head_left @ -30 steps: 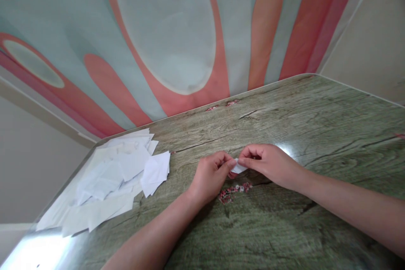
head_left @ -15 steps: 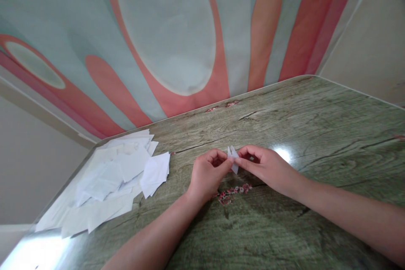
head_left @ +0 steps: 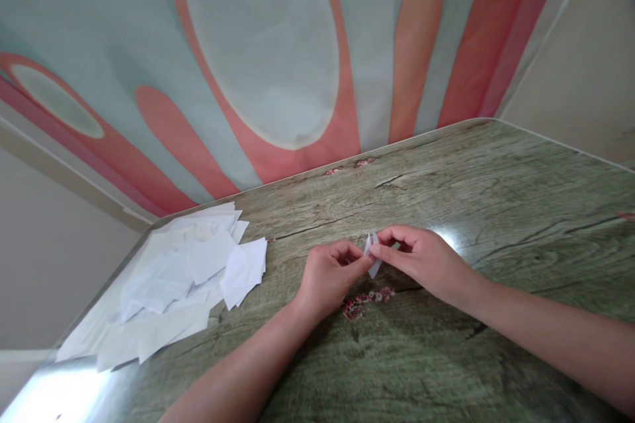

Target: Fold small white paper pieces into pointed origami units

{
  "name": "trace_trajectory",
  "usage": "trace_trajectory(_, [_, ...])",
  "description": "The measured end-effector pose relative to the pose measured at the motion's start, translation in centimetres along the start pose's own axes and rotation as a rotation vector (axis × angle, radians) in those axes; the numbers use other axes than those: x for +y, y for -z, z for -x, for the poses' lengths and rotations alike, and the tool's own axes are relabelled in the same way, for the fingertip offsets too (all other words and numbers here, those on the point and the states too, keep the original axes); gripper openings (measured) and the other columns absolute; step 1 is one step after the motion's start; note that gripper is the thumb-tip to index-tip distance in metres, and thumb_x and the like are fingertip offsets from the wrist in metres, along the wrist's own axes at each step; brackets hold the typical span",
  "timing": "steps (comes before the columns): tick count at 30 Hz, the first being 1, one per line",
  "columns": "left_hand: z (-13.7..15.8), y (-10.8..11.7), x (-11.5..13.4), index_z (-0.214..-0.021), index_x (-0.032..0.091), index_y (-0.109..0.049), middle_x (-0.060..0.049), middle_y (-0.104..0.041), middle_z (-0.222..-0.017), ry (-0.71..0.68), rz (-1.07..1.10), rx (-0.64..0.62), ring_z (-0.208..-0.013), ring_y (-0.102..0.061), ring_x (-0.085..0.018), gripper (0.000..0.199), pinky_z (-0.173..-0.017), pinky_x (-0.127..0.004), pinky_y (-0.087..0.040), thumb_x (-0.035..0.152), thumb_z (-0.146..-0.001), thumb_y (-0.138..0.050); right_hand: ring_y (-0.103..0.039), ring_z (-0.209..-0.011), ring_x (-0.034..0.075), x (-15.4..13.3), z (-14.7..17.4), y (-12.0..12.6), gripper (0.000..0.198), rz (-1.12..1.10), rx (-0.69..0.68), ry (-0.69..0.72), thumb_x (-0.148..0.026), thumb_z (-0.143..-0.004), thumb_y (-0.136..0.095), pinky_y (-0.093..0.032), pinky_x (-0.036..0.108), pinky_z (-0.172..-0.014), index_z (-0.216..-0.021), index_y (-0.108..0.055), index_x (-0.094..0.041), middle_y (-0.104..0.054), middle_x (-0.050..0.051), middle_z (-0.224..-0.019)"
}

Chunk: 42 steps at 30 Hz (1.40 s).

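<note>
A small piece of folded white paper (head_left: 376, 269) is pinched between my two hands, above the wood-patterned table (head_left: 446, 357). Its two pointed tips stick up and its lower end tapers to a point. My left hand (head_left: 328, 277) grips its left side between thumb and fingers. From the right, my right hand (head_left: 426, 264) pinches the upper part, thumb in front and fingers behind. The fingers hide much of the paper, so its exact folds cannot be made out.
At the left lies a loose, overlapping pile of white paper sheets (head_left: 163, 277). A small stack of white paper squares (head_left: 245, 272) lies at its right edge. Behind the table hangs a backdrop (head_left: 278, 46) with coral and pale blue shapes.
Both hands and the folded paper have shifted slightly to the right. The paper has turned a little, and its two tips now stand closer to my right fingers.
</note>
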<state>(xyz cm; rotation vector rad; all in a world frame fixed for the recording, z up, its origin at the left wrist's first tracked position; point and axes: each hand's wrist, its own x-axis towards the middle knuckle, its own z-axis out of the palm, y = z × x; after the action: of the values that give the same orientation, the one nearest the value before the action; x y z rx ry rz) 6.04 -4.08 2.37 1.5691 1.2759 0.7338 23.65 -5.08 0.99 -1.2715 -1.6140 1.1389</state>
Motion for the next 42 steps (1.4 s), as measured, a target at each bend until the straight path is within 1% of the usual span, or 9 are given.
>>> trace_trajectory(4, [-0.2,-0.1,-0.5,-0.073,0.014,-0.067,-0.001,-0.066,-0.067,0.018,0.085,-0.069,-0.058,-0.055,-0.010,0.021,-0.056,-0.020,-0.040,0.035,-0.076,-0.068,-0.056,-0.068,0.013,0.0,-0.1,0.2,0.020,0.020,0.039,-0.011,-0.037,-0.086,-0.057,-0.040,0.024,-0.062,-0.076,-0.066,-0.022,-0.064,-0.004,-0.072])
trace_trajectory(8, [-0.6,0.0,-0.9,-0.077,0.014,-0.067,-0.003,-0.067,-0.068,0.071,0.197,-0.131,-0.060,-0.058,-0.012,0.023,-0.058,-0.022,-0.043,0.037,-0.077,-0.067,-0.054,-0.067,0.012,0.3,-0.3,0.4,0.023,-0.042,0.022,-0.003,-0.040,-0.089,-0.053,-0.039,0.024,-0.061,-0.082,-0.066,-0.022,-0.062,-0.003,-0.072])
trace_trajectory(11, [-0.8,0.3,-1.2,-0.078,0.014,-0.068,-0.003,-0.067,-0.068,0.089,0.265,-0.103,-0.061,-0.058,-0.012,0.027,-0.057,-0.022,-0.044,0.041,-0.077,-0.067,-0.050,-0.062,0.012,0.4,-0.4,0.4,0.026,-0.086,0.014,-0.025,-0.042,-0.090,-0.049,-0.038,0.024,-0.058,-0.086,-0.065,-0.022,-0.061,-0.003,-0.071])
trace_trajectory(16, [-1.1,0.7,-1.5,-0.077,0.013,-0.068,-0.004,-0.067,-0.071,0.081,0.373,-0.072,-0.063,-0.058,-0.012,0.029,-0.058,-0.022,-0.044,0.041,-0.077,-0.068,-0.053,-0.067,0.012,0.7,-0.4,0.3,0.022,-0.109,-0.014,-0.047,-0.039,-0.087,-0.055,-0.039,0.025,-0.059,-0.095,-0.065,-0.021,-0.066,-0.001,-0.079])
trace_trajectory(21, [-1.1,0.4,-1.5,-0.084,0.011,-0.064,-0.002,-0.063,-0.067,0.090,0.419,-0.092,-0.057,-0.056,-0.009,0.025,-0.056,-0.021,-0.045,0.035,-0.077,-0.068,-0.056,-0.069,0.013,0.9,-0.4,0.1,0.023,-0.108,-0.038,-0.027,-0.039,-0.086,-0.054,-0.040,0.026,-0.061,-0.092,-0.066,-0.020,-0.067,0.000,-0.080])
trace_trajectory(25, [-1.1,0.0,-1.5,-0.092,0.015,-0.054,0.001,-0.062,-0.072,0.044,0.465,-0.018,-0.058,-0.061,-0.011,0.028,-0.053,-0.022,-0.047,0.028,-0.073,-0.072,-0.059,-0.073,0.015,0.8,-0.3,0.0,0.022,-0.076,-0.029,-0.019,-0.040,-0.085,-0.057,-0.044,0.027,-0.065,-0.088,-0.065,-0.020,-0.067,0.001,-0.081])
trace_trajectory(30, [-0.9,-0.3,-1.2,-0.086,0.016,-0.050,0.001,-0.063,-0.072,0.002,0.433,-0.015,-0.064,-0.064,-0.013,0.024,-0.055,-0.023,-0.049,0.027,-0.076,-0.069,-0.061,-0.074,0.017,0.4,-0.1,0.0,0.018,-0.025,-0.014,-0.003,-0.036,-0.085,-0.056,-0.045,0.028,-0.067,-0.087,-0.064,-0.021,-0.069,0.001,-0.082])
trace_trajectory(38, [-0.3,-0.3,-0.6,-0.098,0.015,-0.055,-0.004,-0.067,-0.082,0.012,0.363,-0.152,-0.075,-0.063,-0.015,0.029,-0.060,-0.024,-0.051,0.036,-0.081,-0.064,-0.059,-0.066,0.013,-0.1,0.1,-0.2,0.016,0.049,0.065,0.051,-0.034,-0.086,-0.057,-0.042,0.024,-0.061,-0.081,-0.065,-0.021,-0.067,-0.002,-0.074])
trace_trajectory(42, [-0.3,-0.2,-0.9,-0.088,0.014,-0.058,-0.003,-0.066,-0.079,0.004,0.274,-0.093,-0.068,-0.060,-0.012,0.024,-0.061,-0.023,-0.047,0.033,-0.079,-0.067,-0.060,-0.067,0.014,0.0,0.3,-0.3,0.015,0.057,0.036,0.045,-0.032,-0.086,-0.055,-0.044,0.025,-0.062,-0.081,-0.064,-0.021,-0.067,-0.001,-0.074])
